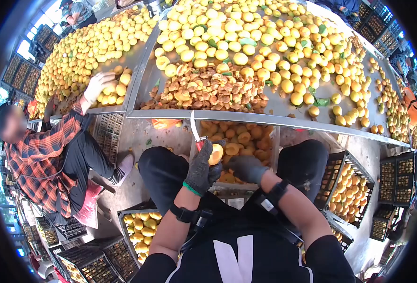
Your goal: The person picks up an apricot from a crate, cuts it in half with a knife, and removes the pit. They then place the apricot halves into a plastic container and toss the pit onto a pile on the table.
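Observation:
My left hand (pixel 201 169), in a dark grey glove with a green cuff, is closed around a knife (pixel 194 126) and a cut apricot half (pixel 215 154). The knife's curved blade points up toward the table edge, and its red handle lies in my grip. The apricot's cut face shows orange flesh. My right hand (pixel 247 169), also gloved, is just right of the apricot half, over a crate of apricot halves (pixel 239 137) between my knees. Its fingers are smeared and partly hidden.
A metal sorting table (pixel 194 114) stands before me with whole yellow apricots (pixel 246 28) and a heap of pits (pixel 213 89). Crates of apricots (pixel 350 188) flank me. At left, a seated person (pixel 43 160) in a plaid shirt reaches over the fruit with a gloved hand.

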A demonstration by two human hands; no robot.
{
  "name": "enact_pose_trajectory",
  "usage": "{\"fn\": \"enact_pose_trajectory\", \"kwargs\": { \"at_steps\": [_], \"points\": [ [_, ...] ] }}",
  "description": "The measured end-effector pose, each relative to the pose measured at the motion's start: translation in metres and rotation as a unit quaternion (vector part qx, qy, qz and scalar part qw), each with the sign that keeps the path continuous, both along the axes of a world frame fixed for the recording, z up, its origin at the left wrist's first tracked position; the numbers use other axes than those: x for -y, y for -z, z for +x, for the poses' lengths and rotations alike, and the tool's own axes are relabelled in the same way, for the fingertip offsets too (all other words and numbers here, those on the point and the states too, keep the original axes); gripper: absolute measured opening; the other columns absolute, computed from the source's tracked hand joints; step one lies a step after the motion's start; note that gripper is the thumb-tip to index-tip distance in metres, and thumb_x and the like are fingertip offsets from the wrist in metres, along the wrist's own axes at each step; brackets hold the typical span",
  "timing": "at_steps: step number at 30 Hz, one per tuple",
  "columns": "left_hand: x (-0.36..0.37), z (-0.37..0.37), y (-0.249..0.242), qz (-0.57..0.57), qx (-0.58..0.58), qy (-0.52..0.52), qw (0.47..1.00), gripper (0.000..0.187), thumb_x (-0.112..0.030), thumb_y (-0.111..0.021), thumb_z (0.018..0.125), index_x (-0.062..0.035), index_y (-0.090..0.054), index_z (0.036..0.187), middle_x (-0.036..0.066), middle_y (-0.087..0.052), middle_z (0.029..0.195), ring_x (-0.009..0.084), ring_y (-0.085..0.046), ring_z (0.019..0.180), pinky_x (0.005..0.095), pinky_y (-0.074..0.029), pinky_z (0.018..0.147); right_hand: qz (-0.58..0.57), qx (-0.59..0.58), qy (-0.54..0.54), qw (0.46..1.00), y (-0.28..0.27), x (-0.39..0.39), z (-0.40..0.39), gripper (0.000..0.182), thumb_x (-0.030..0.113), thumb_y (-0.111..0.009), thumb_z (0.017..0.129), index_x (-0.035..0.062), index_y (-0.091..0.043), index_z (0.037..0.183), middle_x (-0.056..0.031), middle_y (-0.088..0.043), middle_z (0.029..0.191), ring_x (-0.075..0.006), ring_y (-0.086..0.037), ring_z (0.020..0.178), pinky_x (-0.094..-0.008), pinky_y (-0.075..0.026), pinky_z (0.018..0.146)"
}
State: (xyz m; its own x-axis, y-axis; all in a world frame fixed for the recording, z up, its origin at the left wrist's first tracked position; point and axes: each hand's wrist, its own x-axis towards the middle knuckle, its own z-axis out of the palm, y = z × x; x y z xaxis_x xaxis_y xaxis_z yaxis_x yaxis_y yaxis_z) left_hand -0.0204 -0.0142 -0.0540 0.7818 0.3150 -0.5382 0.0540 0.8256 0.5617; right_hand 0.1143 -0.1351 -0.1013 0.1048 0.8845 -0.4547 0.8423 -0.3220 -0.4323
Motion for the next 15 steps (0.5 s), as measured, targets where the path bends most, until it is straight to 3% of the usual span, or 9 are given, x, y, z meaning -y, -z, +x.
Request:
{"fn": "enact_pose_trajectory", "kwargs": {
  "at_steps": [4,5,6,7,9,10,12,14,15],
  "points": [
    [-0.002,-0.004,0.052,0.121,-0.104,-0.012,0.987,0.037,-0.041,-0.055,0.091,-0.0098,-0.062,0.11,-0.002,-0.044,0.059,0.0074,-0.041,0.041,0.0224,-0.029,0.036,0.011,-0.017,-0.094,0.995,0.082,0.008,-0.023,0.04,0.012,-0.055,0.083,0.025,-0.056,0.121,-0.0121,-0.063,0.104,-0.0304,-0.062,0.097,-0.0386,-0.05,0.078],
    [-0.001,-0.001,0.051,0.212,-0.144,0.002,0.967,0.035,-0.039,-0.056,0.091,-0.0088,-0.063,0.108,-0.002,-0.044,0.059,0.0087,-0.045,0.043,0.0233,-0.032,0.037,0.015,-0.01,-0.106,0.994,0.083,0.005,-0.026,0.04,0.013,-0.055,0.082,0.0242,-0.056,0.121,-0.0132,-0.063,0.102,-0.0306,-0.062,0.097,-0.0386,-0.05,0.078],
    [-0.003,0.005,0.046,0.084,-0.223,-0.017,0.971,0.035,-0.036,-0.06,0.088,-0.0051,-0.063,0.103,0.002,-0.048,0.061,0.012,-0.05,0.052,0.0273,-0.038,0.043,0.014,-0.012,-0.11,0.994,0.083,0.004,-0.025,0.04,0.013,-0.055,0.082,0.0242,-0.056,0.121,-0.0132,-0.063,0.102,-0.0306,-0.062,0.097,-0.0386,-0.05,0.078],
    [-0.003,0.006,0.048,0.082,-0.225,-0.02,0.971,0.035,-0.036,-0.06,0.088,-0.0051,-0.063,0.103,0.002,-0.048,0.061,0.012,-0.05,0.052,0.0273,-0.038,0.043,-0.005,-0.029,-0.094,0.995,0.084,0.004,-0.023,0.037,0.014,-0.056,0.083,0.0222,-0.058,0.119,-0.0112,-0.062,0.108,-0.0302,-0.061,0.099,-0.0382,-0.05,0.08],
    [-0.007,0.009,0.059,0.213,-0.265,0.023,0.94,0.041,-0.041,-0.064,0.084,-0.0019,-0.063,0.098,0.005,-0.052,0.065,0.0149,-0.053,0.06,0.0303,-0.043,0.052,-0.024,-0.045,-0.077,0.996,0.072,-0.001,-0.02,0.033,0.016,-0.056,0.084,0.0203,-0.059,0.117,-0.0092,-0.061,0.115,-0.0298,-0.061,0.101,-0.0378,-0.049,0.083],
    [-0.011,-0.003,0.125,0.345,-0.136,-0.01,0.929,0.044,-0.046,-0.063,0.084,-0.0036,-0.064,0.096,0.008,-0.057,0.069,0.0204,-0.058,0.064,0.035,-0.046,0.061,-0.033,-0.08,-0.013,0.996,0.068,-0.003,-0.018,0.037,0.013,-0.056,0.084,0.0188,-0.057,0.12,-0.0099,-0.059,0.118,-0.0288,-0.061,0.102,-0.0377,-0.049,0.084],
    [-0.01,0.0,0.097,0.393,-0.143,-0.006,0.908,0.043,-0.045,-0.061,0.085,-0.0045,-0.064,0.098,0.01,-0.061,0.073,0.0228,-0.061,0.071,0.0362,-0.047,0.066,-0.043,-0.111,0.053,0.991,0.061,-0.001,-0.011,0.041,0.01,-0.056,0.084,0.0174,-0.055,0.124,-0.0107,-0.058,0.121,-0.0278,-0.061,0.102,-0.0377,-0.049,0.085],
    [-0.012,0.005,0.084,0.444,-0.148,-0.005,0.884,0.042,-0.045,-0.06,0.085,-0.0054,-0.065,0.099,0.012,-0.064,0.077,0.0252,-0.064,0.077,0.0373,-0.048,0.07,0.132,-0.435,0.198,0.868,0.056,0.006,0.0,0.051,0.009,-0.061,0.081,0.0108,-0.048,0.13,-0.0111,-0.056,0.122,-0.0252,-0.059,0.104,-0.0361,-0.048,0.087],
    [-0.011,0.006,0.083,0.437,-0.167,-0.012,0.884,0.041,-0.044,-0.06,0.086,-0.0062,-0.065,0.101,0.012,-0.065,0.081,0.0257,-0.064,0.079,0.0373,-0.048,0.072,0.136,-0.433,0.197,0.869,0.056,0.012,0.006,0.051,0.009,-0.061,0.081,0.0108,-0.048,0.13,-0.0111,-0.056,0.122,-0.0252,-0.059,0.104,-0.0361,-0.048,0.087]
  ]
}}
